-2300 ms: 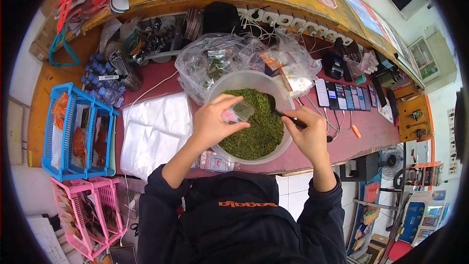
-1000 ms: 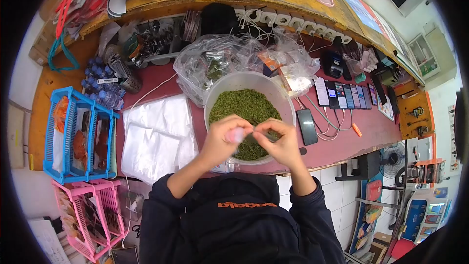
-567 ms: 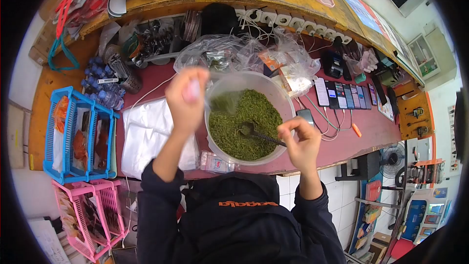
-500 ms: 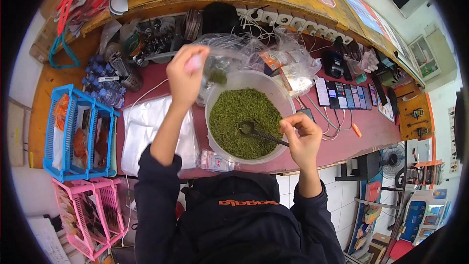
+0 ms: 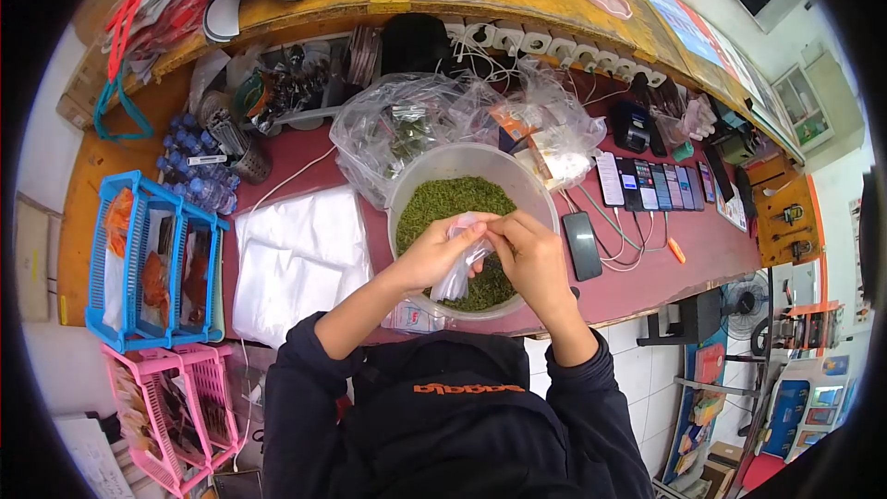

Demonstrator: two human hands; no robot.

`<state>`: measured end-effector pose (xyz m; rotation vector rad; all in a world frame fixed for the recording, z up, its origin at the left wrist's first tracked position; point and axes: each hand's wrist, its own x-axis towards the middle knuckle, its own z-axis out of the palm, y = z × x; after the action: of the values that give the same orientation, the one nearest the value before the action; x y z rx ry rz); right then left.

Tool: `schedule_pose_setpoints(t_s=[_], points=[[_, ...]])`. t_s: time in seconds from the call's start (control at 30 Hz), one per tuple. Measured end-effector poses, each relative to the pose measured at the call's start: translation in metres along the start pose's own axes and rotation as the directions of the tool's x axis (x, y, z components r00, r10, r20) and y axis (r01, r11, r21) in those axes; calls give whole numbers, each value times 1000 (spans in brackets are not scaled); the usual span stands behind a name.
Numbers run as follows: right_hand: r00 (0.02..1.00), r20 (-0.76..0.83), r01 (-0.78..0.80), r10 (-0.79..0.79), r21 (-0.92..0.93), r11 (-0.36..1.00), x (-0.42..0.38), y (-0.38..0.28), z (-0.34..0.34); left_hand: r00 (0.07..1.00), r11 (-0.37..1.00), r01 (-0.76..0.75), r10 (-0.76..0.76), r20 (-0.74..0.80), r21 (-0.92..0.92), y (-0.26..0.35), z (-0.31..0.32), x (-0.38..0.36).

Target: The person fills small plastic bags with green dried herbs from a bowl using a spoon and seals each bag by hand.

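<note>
Over a whitish plastic tub (image 5: 403,171) of shredded green herb (image 5: 462,192), my two hands meet at a small clear plastic bag (image 5: 453,283). My left hand (image 5: 436,251) is closed around the bag's upper part, and the bag hangs down from its fingers. With thumb and fingertips together, my right hand (image 5: 531,263) pinches the bag's top edge. The spoon in the tub is mostly hidden behind my hands. Just behind the tub lies a large clear plastic bag (image 5: 365,134) with some green stuff inside.
Flat clear plastic bags (image 5: 300,259) are stacked left of the tub. Blue baskets (image 5: 152,263) and a pink rack (image 5: 176,407) stand at far left. Several phones (image 5: 647,183) with cables lie to the right, and a dark phone (image 5: 581,246) is close by the tub.
My left hand has come down from the upper left to the tub, and my right hand has moved left to join it. A small clear bag is now between them.
</note>
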<state>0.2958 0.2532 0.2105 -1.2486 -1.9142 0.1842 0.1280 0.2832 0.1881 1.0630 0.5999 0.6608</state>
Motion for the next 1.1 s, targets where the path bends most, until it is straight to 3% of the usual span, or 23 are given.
schedule_pose_setpoints(t_s=[0.07, 0.13, 0.17, 0.2, 0.27, 0.3, 0.33, 0.4, 0.43, 0.53, 0.57, 0.63, 0.7, 0.73, 0.77, 0.8, 0.83, 0.87, 0.93, 1.0, 1.03, 1.07, 1.1], points=[[999, -54, -3, -3, -94, 996, 1, 0, -6, 1000, 999, -6, 5, -25, -49, 0, 0, 0], [994, -105, -9, -11, -183, 983, 2, 0, -16, 970, 984, -153, 167, -178, 88, 0, -11, -2], [985, -123, -131, 118, -111, 985, 2, 2, -24, 914, 934, -251, 316, -256, 256, 2, -17, -5], [960, -132, -253, 246, -37, 967, 0, 4, -30, 913, 934, -251, 316, -257, 256, 5, -20, -7], [945, 4, -320, 326, 210, 924, -5, 0, -28, 796, 717, -441, 591, -135, 540, 8, -22, -11], [934, 58, -351, 352, 323, 879, -11, -2, -22, 885, 870, -329, 420, -202, 368, 12, -11, -15], [922, 113, -381, 370, 430, 819, -15, -3, -16, 885, 869, -329, 420, -200, 369, 8, -6, -17], [892, 177, -441, 416, 541, 716, -20, -7, -10, 973, 973, -167, 189, -131, 158, 3, 4, -20], [859, 248, -494, 448, 636, 593, -23, -7, -8, 965, 945, -210, 242, -104, 253, -1, 8, -19], [812, 394, -571, 430, 686, 451, -29, -6, -6, 920, 879, -353, 389, -53, 321, -5, 20, -19], [812, 394, -571, 430, 685, 452, -28, -6, -9, 937, 892, -292, 340, -85, 345, -7, 17, -21], [709, 611, -696, 353, 687, 208, -25, -6, -19, 944, 871, -266, 322, -70, 412, -5, 14, -22], [688, 638, -724, 346, 638, 262, -28, -2, -18, 951, 845, -240, 302, -57, 478, -4, 15, -24], [665, 665, -747, 339, 586, 315, -31, 0, -17, 900, 670, -297, 435, -36, 680, -4, 19, -26], [813, 493, -538, 309, 434, 722, -35, 0, -11, 835, 447, -313, 549, 19, 838, -4, 21, -29], [813, 493, -539, 309, 436, 721, -37, 1, -6, 836, 446, -312, 548, 19, 839, -6, 23, -32], [932, 254, -324, 260, 260, 909, -38, 4, -2, 797, 341, -274, 604, 14, 899, -7, 24, -34], [992, 29, -122, 122, 4, 992, -39, 5, -1, 753, 235, -228, 658, 18, 945, -8, 26, -35], [978, 73, -196, 196, 1, 981, -36, 4, -12, 766, 268, -217, 643, -6, 939, -4, 22, -33], [867, 240, -485, 436, 214, 848, -38, 4, -15, 779, 296, -202, 626, -30, 934, 8, 13, -32], [868, 238, -485, 437, 213, 848, -35, 1, -20, 851, 377, -179, 523, -49, 909, 18, 9, -32], [822, 306, -567, 480, 378, 731, -30, -3, -27, 910, 453, -146, 409, -59, 880, 26, 3, -31], [776, 383, -629, 501, 520, 577, -27, -4, -32, 932, 367, -161, 362, 19, 916, 19, -11, -27]])
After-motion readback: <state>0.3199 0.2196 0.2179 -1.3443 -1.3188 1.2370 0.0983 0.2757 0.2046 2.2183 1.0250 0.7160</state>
